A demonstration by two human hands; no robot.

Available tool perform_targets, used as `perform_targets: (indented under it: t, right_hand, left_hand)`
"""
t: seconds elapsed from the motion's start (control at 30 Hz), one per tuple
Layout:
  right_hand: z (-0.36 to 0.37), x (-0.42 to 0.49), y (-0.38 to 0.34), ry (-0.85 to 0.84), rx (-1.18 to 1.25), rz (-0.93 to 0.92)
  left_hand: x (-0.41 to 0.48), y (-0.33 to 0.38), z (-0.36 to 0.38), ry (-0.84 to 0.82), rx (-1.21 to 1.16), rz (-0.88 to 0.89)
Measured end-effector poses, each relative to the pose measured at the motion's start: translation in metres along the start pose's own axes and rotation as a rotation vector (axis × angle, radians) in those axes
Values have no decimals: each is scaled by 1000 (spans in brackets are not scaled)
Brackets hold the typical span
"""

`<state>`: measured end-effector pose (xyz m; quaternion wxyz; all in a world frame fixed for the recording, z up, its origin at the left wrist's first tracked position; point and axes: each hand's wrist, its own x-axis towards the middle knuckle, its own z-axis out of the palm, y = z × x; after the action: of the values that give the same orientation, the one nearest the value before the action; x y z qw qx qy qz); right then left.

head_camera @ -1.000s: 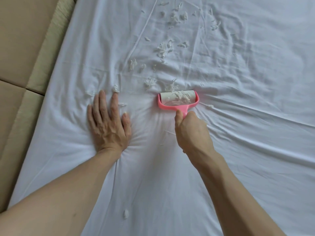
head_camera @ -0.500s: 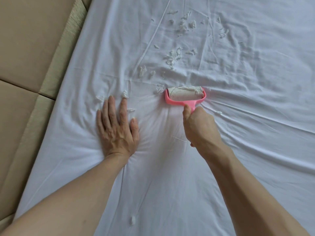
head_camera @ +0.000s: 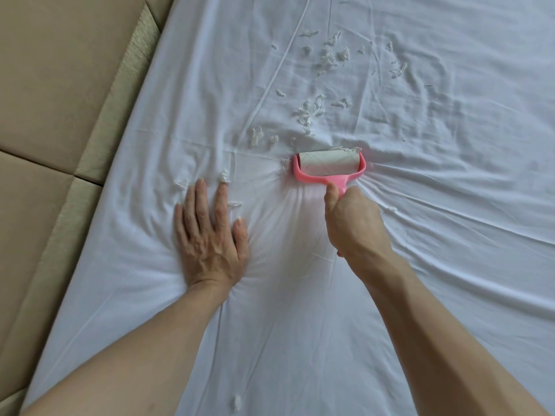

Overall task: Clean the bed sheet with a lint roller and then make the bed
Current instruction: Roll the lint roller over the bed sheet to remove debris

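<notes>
A white bed sheet (head_camera: 435, 205) covers the mattress and is wrinkled around my hands. My right hand (head_camera: 354, 223) grips the handle of a pink lint roller (head_camera: 329, 166), whose white roll lies on the sheet with bits stuck along its far edge. My left hand (head_camera: 210, 232) presses flat on the sheet to the left of the roller, fingers straight. Several white paper scraps (head_camera: 309, 112) lie scattered on the sheet beyond the roller. A few scraps (head_camera: 223, 177) sit by my left fingertips.
A beige padded headboard or wall panel (head_camera: 54, 130) runs along the left edge of the bed. One loose scrap (head_camera: 236, 402) lies on the sheet near the bottom, between my forearms.
The roller has been pushed forward, away from me, over the nearest scraps, picking some up. My left hand stays pressed on the sheet in the same place.
</notes>
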<state>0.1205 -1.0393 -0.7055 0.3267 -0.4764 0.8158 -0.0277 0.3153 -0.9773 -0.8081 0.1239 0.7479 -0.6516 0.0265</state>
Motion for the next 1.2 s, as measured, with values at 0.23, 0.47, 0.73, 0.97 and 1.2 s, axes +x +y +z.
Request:
perform_targets:
  t: [0.23,0.47,0.73,0.97,1.2]
  right_hand:
    - [1,7,-2,11,7,-3]
    - [2,15,-9,29,23,-19]
    - [-1,24,-15,48,5,-44]
    - [-2,37,-24,46,-1,-32]
    - [-6,49,-32,54,-4,-43]
  left_hand:
    - [0,1,0,2,0,-5]
    - [0,0,2,-2,2,-8]
    - [1,1,1,-6,4,-6]
    - [1,1,2,-23,1,-10]
    - [2,1,1,-24,-3,-8]
